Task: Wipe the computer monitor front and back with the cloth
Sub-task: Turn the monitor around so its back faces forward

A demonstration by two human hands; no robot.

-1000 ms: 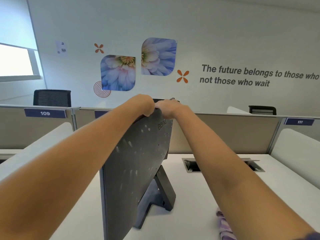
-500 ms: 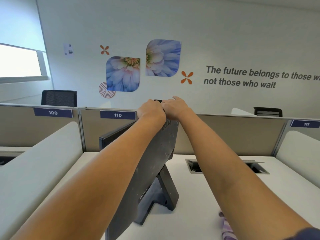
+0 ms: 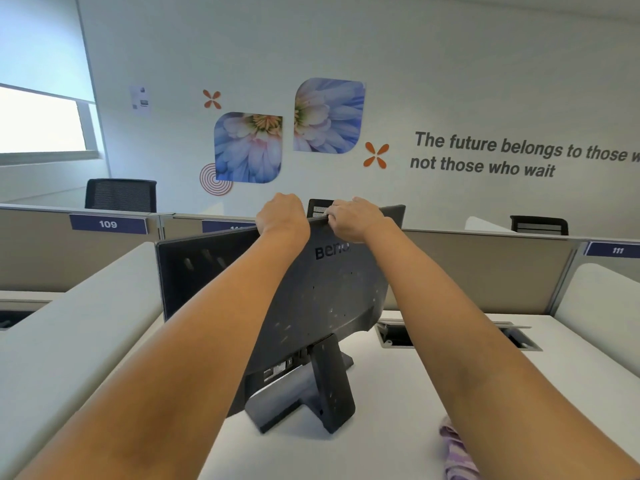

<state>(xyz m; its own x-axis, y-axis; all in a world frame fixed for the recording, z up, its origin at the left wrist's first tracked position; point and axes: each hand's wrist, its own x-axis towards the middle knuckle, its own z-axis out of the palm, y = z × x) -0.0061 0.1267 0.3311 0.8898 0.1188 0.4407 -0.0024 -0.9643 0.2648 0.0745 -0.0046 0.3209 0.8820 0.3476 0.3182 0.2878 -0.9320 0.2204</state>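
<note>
You're in an open-plan office: low beige cubicle partitions carry purple number plates reading 109 and 111. Black mesh-backed desk chairs stand behind them. Your white desk top has a rectangular cable hatch and a black flat-panel monitor. Grey motivational lettering on the far white wall

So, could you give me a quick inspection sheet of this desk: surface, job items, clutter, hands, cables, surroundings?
Surface: white desk, with an open hatch to the right of the monitor.
Job's things: monitor has its back to the camera, with pale specks on it; cloth lies on the desk, in neither hand.
Clutter: nothing seen.
Hands: left hand and right hand both grip the monitor's top edge.
Cables: nothing seen.
Surroundings: partitions numbered 109 and 111, chairs, flower pictures on the wall.
</note>
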